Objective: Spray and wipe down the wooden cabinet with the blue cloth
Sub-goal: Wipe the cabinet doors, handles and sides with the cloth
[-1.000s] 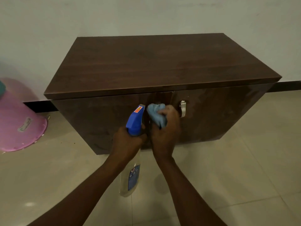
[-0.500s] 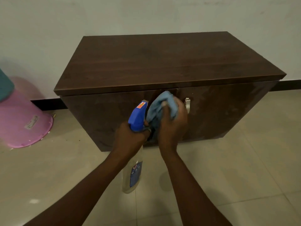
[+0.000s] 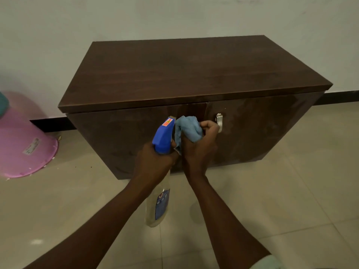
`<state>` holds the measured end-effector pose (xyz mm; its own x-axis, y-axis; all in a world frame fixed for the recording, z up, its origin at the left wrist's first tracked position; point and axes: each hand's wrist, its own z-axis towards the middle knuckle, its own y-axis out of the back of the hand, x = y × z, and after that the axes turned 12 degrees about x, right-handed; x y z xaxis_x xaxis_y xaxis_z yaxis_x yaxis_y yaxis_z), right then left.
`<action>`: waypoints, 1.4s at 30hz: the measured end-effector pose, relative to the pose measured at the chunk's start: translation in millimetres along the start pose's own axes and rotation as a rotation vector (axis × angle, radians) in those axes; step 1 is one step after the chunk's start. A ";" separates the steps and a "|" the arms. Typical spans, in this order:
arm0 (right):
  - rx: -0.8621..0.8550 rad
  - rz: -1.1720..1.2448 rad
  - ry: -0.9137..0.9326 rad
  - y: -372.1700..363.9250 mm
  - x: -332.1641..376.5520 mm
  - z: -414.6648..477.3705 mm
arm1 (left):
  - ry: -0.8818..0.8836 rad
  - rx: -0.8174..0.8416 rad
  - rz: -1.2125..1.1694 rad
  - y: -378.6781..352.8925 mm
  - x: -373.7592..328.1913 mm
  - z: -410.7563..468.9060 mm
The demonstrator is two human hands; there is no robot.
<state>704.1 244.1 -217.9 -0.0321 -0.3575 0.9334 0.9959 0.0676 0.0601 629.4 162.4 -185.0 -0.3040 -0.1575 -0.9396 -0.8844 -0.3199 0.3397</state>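
Lowered, blue cloth [image 3: 188, 131] bunched in right hand [image 3: 200, 148] beside left hand [image 3: 155, 162]

The cabinet [image 3: 194, 78] is standing on the floor [image 3: 291, 191] with its back against the wall [image 3: 174, 16]. The tub [image 3: 25, 144] is lying tipped on the floor to the cabinet's left, near the wall and apart from the cabinet. The left hand [image 3: 155, 162] and the right hand [image 3: 200, 150] are hanging side by side in front of the cabinet's doors, touching. The spray bottle [image 3: 162, 171] is sitting in the left hand, its head above the fist and its body hanging below. The cloth [image 3: 187, 131] is lying bunched in the right hand, between the bottle's head and the door handle [image 3: 219, 121], which is sitting just right of that hand.
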 end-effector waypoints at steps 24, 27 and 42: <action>0.305 -0.197 -0.011 13.2 -12.7 -6.3 | 0.024 0.013 -0.071 -0.1 -27.5 -10.2; 0.168 -0.034 -0.065 12.3 -8.9 -14.8 | 0.012 0.008 -0.075 2.2 -30.6 -10.5; 0.012 0.001 -0.004 52.4 8.4 -5.5 | 0.145 0.127 0.024 -8.9 -15.3 -2.4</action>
<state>756.5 239.5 -208.9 -0.0315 -0.3535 0.9349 0.9948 0.0794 0.0635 642.8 165.4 -173.5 -0.2792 -0.2993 -0.9124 -0.9180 -0.1955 0.3451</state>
